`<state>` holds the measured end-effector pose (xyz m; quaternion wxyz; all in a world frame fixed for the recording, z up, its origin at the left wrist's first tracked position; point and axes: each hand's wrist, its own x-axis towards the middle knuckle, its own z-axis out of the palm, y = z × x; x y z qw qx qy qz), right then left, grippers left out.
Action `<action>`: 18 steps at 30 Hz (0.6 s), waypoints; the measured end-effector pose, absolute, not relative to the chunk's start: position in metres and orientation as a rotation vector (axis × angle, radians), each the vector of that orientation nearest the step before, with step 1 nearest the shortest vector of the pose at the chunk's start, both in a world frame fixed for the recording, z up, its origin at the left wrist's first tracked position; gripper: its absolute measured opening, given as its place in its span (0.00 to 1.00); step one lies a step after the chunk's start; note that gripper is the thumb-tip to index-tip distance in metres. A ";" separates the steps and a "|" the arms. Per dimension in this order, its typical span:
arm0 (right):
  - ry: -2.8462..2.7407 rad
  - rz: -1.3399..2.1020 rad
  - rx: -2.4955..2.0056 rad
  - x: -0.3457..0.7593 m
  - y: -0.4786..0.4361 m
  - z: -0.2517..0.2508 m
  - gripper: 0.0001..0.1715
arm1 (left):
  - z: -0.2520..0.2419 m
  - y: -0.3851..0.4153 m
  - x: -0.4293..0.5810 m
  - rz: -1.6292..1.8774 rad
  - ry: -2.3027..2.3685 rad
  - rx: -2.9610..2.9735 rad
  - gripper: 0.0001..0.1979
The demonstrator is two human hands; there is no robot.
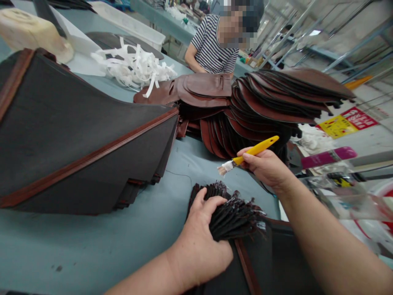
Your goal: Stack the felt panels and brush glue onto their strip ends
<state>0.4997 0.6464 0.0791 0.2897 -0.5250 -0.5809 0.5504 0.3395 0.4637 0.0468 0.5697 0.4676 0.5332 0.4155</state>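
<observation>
My right hand [265, 166] holds a paintbrush [258, 147] by its yellow handle. White paste coats part of the bristles, which hang in the air above the table. Below it, my left hand [204, 237] grips a thick bundle of dark leather pieces [235, 217], thumb and fingers wrapped around it. White smears show along the frayed upper edges of the bundle. Under that hand lies a black panel [288, 250] with a reddish-brown strip.
Black panels with brown strips [92, 123] are stacked at the left. Brown leather pieces [276, 98] pile up at the back, beside white paper strips [132, 65]. A beige container [30, 30] stands far left on the blue-green table [76, 246]. Across it is a person in a striped shirt [211, 41].
</observation>
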 end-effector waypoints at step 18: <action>-1.307 1.644 -1.609 0.484 0.627 0.091 0.23 | 0.046 0.452 0.346 0.943 1.220 1.568 0.37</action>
